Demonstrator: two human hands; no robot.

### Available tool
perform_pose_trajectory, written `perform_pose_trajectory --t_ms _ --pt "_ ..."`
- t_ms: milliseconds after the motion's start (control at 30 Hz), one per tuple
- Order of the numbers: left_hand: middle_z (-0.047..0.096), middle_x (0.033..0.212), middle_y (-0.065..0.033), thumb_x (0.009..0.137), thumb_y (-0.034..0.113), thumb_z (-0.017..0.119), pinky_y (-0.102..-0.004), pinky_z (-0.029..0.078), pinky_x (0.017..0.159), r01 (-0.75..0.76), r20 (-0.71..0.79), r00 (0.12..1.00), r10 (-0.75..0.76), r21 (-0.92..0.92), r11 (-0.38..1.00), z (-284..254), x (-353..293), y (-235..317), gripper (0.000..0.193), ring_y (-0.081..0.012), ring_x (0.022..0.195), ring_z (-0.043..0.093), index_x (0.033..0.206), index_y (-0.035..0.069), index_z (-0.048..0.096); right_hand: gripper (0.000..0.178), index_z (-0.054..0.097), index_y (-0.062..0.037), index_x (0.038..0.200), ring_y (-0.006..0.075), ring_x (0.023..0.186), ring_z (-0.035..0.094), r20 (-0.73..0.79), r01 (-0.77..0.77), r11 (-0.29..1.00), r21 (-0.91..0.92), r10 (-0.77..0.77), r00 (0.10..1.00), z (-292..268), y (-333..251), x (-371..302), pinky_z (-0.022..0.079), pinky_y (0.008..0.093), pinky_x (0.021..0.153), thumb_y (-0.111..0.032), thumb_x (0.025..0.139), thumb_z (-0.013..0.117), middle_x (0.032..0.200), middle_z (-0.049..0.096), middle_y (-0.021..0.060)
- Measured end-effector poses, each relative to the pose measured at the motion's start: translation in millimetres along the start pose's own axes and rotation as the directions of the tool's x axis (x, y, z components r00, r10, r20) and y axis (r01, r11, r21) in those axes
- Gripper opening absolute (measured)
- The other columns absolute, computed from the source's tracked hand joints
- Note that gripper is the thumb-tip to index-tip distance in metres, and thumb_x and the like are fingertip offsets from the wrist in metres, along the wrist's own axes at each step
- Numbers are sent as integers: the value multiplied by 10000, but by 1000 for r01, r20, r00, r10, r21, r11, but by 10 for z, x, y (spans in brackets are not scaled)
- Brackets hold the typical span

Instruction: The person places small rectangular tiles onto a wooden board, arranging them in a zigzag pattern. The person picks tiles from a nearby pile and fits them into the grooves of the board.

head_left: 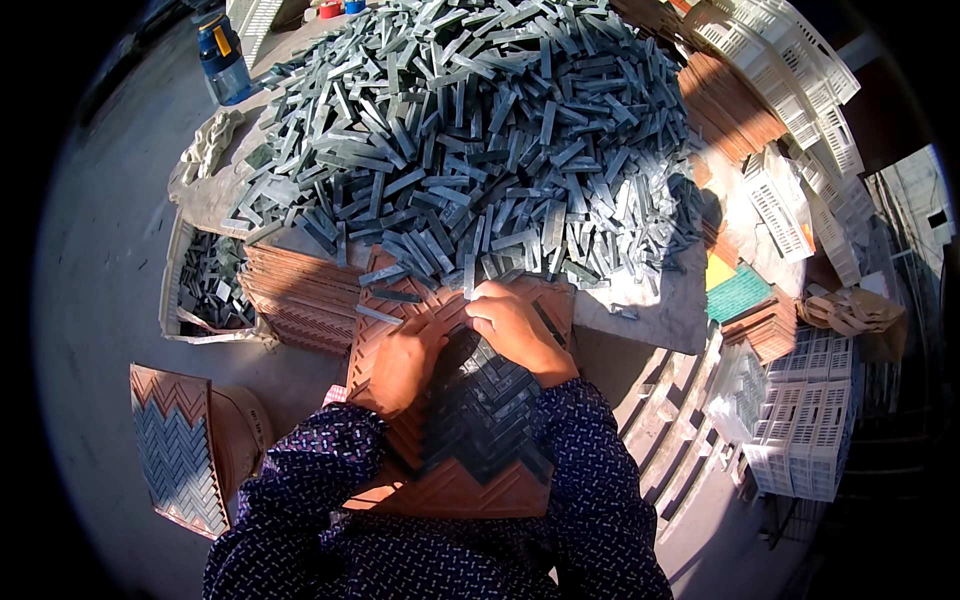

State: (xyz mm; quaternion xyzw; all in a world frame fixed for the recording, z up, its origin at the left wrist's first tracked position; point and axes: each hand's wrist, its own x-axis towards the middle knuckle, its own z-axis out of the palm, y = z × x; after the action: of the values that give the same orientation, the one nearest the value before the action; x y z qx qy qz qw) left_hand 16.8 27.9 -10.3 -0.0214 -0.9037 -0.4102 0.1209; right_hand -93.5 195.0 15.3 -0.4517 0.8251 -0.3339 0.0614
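A terracotta-coloured mould tray (385,345) with herringbone slots lies in front of me. Dark grey stone strips (490,400) fill its middle in a zigzag pattern. My left hand (405,365) is over the tray's left part, its fingers curled together and pointing down at the slots; whatever is under the fingertips is hidden. My right hand (518,328) is pinched near the tray's far edge, with a light grey stone strip (469,276) at its fingertips. Loose on the tray beyond my left hand lies another dark strip (397,296).
A large heap of stone strips (450,130) covers the table beyond the tray. Stacked terracotta trays (300,295) and a white crate (170,290) stand left. A filled tray (180,450) leans at lower left. White baskets (805,420) and slatted pallets (670,420) are right; a bottle (223,70) stands far left.
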Motion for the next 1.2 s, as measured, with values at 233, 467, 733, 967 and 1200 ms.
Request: perform_pose_trajectory --t_ms 233,467,733,967,1200 --pt "607 920 -92 769 64 611 -378 518 641 -111 -45 991 123 208 972 54 -39 2 203 -301 777 621 967 81 652 104 646 -9 882 329 816 608 -136 -137 980 144 157 978 20 -21 5 477 371 703 -41 783 634 853 627 156" --pt "623 973 -114 801 63 599 -388 526 668 -142 39 990 137 183 973 63 -16 -111 192 -310 821 631 989 58 638 167 631 -24 942 295 771 654 37 -348 937 -13 348 937 -94 -118 -41 489 370 680 -51 781 663 832 661 149" --pt "615 991 -138 806 40 578 -405 534 662 -82 16 997 81 98 992 1 -131 5 191 -328 793 637 991 57 623 167 620 -36 943 388 739 623 -58 -325 941 90 331 942 -42 -95 -128 474 425 624 -24 777 635 763 619 218" --pt "617 955 -132 796 40 576 -408 534 646 -168 -6 985 170 114 979 93 -25 -99 188 -338 775 639 974 59 632 133 629 -43 921 386 706 621 -36 -293 955 48 295 955 -66 -39 -107 473 420 605 -24 789 615 733 616 210" --pt "625 977 -148 804 41 578 -417 523 697 -92 -14 996 93 40 995 -106 -32 -56 154 -358 835 626 944 44 641 185 639 -41 970 303 731 642 -83 -294 951 93 302 950 -49 -72 -121 496 355 658 -18 787 652 827 660 152"
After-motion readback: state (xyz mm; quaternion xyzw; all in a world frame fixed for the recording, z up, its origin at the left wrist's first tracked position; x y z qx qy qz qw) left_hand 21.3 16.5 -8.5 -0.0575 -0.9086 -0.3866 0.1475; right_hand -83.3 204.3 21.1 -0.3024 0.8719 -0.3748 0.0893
